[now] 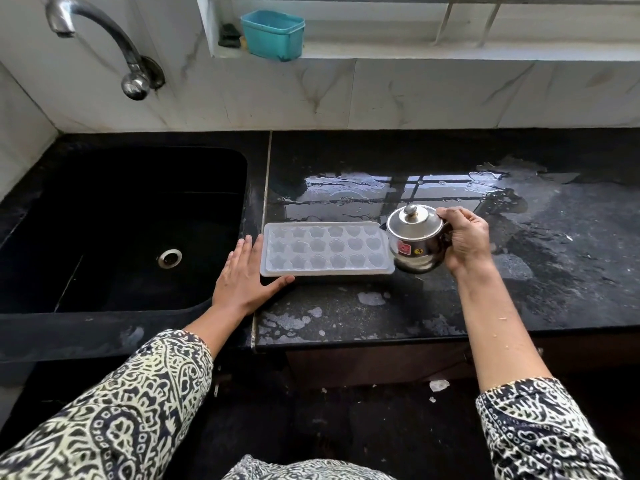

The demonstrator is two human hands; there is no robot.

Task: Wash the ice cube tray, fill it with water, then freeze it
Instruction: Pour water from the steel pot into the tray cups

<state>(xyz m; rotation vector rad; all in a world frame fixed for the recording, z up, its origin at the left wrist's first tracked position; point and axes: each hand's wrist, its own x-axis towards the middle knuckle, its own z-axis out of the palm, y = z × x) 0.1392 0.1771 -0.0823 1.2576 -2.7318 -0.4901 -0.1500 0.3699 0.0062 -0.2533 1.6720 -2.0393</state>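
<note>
Left hand [242, 275]: flat, palm down; fingers straight; thumb spread wide
Right hand [465, 242]: back of hand up; fingers curled round steel pot [415, 244]
Forearms [485, 323]: both extended forward; bare

Honestly, most of the room is behind and to the right of the translucent white plastic ice cube tray [325, 249]. It's a wide stretch of black stone countertop [571, 271] with only a shallow puddle [398, 194] on it. The tray's left end is boxed in by the left hand [242, 275] lying flat against it, thumb along the front edge. The right end is crowded by a small lidded steel pot [414, 244] gripped in the right hand [465, 237]. The deep black sink [121, 220] on the left is reachable from above, since the curved chrome tap [100, 36] only overhangs its far left corner. A teal plastic tub [273, 34] sits well back on the window ledge [415, 51].
</note>
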